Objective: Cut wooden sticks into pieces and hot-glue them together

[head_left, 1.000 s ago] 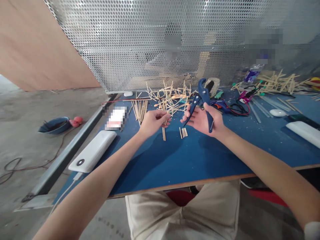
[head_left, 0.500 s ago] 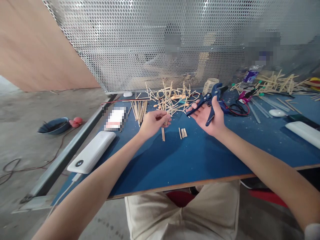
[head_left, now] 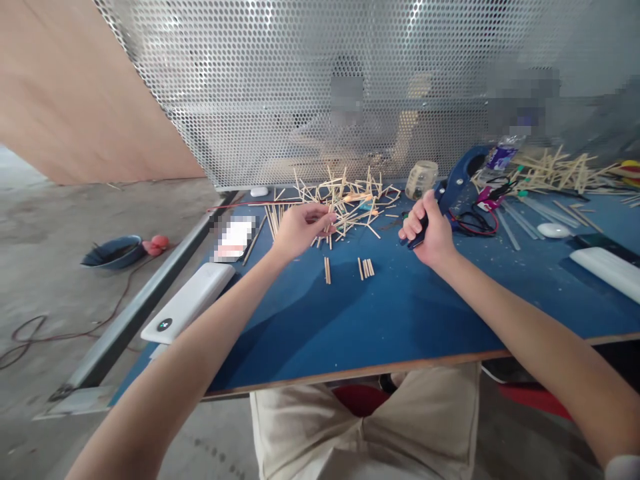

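My right hand [head_left: 431,232] is wrapped round the handles of a blue hand cutter [head_left: 457,180], whose broad curved head points up and away. Thumb and fingers of my left hand [head_left: 303,230] are curled together at the near left edge of a heap of thin wooden sticks [head_left: 345,200]. What they pinch, if anything, is too small to make out. Nearer me on the blue table [head_left: 300,333] lie two short cut sticks [head_left: 327,271] side by side. To their right is a row of several short pieces [head_left: 367,268].
Behind the heap rises a perforated metal panel [head_left: 280,87]. On the left are a white power bank [head_left: 190,303] and longer sticks [head_left: 273,220]. A clear jar [head_left: 421,179], a bottle [head_left: 501,157], wires [head_left: 473,223] and more sticks [head_left: 565,170] stand or lie at the right.
My right hand has closed round the cutter's handles, which lay across the open palm before, and the head has swung up to the right. My left hand has moved slightly up and left.
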Available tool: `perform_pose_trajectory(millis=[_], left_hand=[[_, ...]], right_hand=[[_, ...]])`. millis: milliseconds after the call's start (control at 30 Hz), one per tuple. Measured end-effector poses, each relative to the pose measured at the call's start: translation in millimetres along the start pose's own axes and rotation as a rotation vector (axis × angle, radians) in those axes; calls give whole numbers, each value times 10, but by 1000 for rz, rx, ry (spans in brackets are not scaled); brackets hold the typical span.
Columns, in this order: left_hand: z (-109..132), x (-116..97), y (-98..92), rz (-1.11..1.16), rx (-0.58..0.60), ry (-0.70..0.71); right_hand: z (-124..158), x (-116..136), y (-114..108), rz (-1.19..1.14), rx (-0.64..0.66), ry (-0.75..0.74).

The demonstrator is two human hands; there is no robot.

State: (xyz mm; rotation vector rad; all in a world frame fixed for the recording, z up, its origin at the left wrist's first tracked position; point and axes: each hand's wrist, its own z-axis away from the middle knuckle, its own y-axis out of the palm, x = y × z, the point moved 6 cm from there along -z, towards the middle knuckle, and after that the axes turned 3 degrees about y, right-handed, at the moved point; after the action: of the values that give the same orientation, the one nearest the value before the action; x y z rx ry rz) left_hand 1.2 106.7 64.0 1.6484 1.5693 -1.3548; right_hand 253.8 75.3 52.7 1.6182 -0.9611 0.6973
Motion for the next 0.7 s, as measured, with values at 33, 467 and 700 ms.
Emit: perform_pose_trajectory(millis=[33, 467, 700], left_hand=[[-73, -36, 6, -59, 43, 4], [-1128, -83, 379, -886, 351, -65], [-1477, 28, 783, -1219, 281, -225]], right_hand=[[3, 9, -12, 6, -9, -8], [-2, 51, -87, 62, 19, -82], [-23, 28, -105, 58, 28, -81]])
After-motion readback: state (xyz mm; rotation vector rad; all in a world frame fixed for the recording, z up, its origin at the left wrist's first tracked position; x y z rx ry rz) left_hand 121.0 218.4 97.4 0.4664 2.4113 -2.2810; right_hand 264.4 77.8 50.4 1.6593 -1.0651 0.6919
